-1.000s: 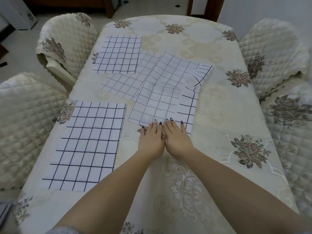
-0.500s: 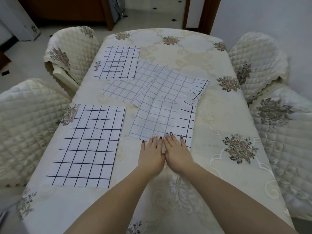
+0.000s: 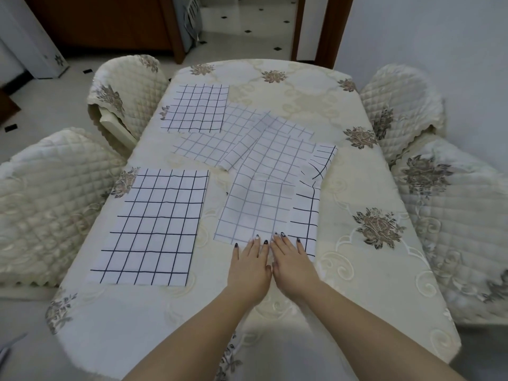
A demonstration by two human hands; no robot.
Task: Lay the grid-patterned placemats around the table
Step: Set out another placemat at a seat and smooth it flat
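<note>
While left hand point(image 3: 251, 266) and right hand point(image 3: 292, 264) lie flat, fingers straight, gripping nothing | fingertips on faint-grid placemat point(image 3: 255, 210) near edge | long axis runs away | left hand nearer centre

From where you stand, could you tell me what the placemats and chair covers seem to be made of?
The placemats look like thin matte cloth, perhaps cotton: one in the pile buckles softly. The chair covers look like padded quilted fabric with a slight sheen: diamond stitching, scalloped edges.
</note>
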